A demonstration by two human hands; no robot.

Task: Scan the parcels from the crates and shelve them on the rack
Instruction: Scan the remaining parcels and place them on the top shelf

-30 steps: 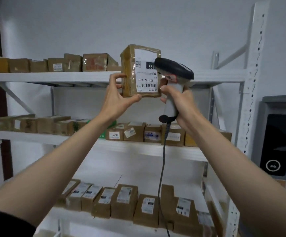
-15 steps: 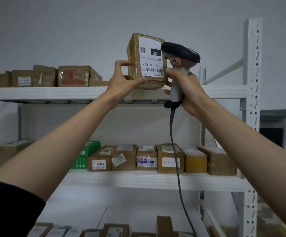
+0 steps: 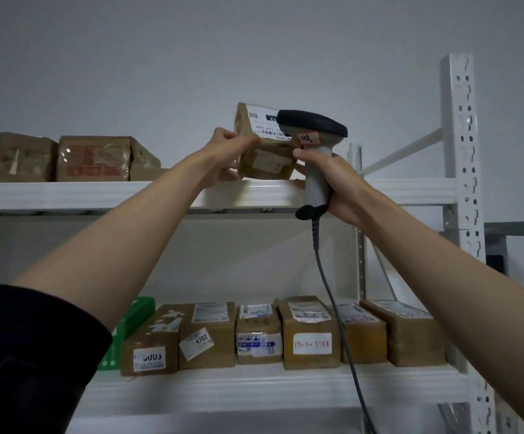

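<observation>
Grey wall fills the background behind the white rack, and I take the top shelf as my landmark. Far left on that shelf I see taped brown boxes in a row. Right of them, my left hand grips the parcel, fingers curled round its left edge, thumb near the white label. That parcel sits tilted at the shelf's front edge, its bottom corner touching or just above the lip; I cannot tell which. Just right of the parcel, my right hand holds the scanner, fingers wrapped tight round the grey handle, the black head overlapping the parcel's label. Its cable hangs below the top shelf, in front of the labelled cartons on the shelf underneath.
</observation>
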